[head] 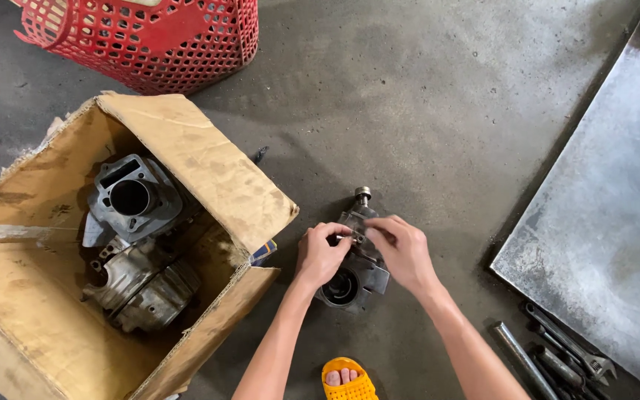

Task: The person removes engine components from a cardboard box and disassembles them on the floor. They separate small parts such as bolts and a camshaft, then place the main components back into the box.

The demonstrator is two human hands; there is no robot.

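Carburetor beneath both hands' fingertips

The cardboard box lies left of the engine part, wrenches to its right.

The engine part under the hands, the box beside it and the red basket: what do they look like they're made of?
The engine part looks like cast metal, dull grey and grimy, with a round bore. The left hand and right hand both touch it. The box is brown corrugated cardboard, stained and creased at the flaps. The basket seems moulded plastic: bright red, with an even grid of holes.
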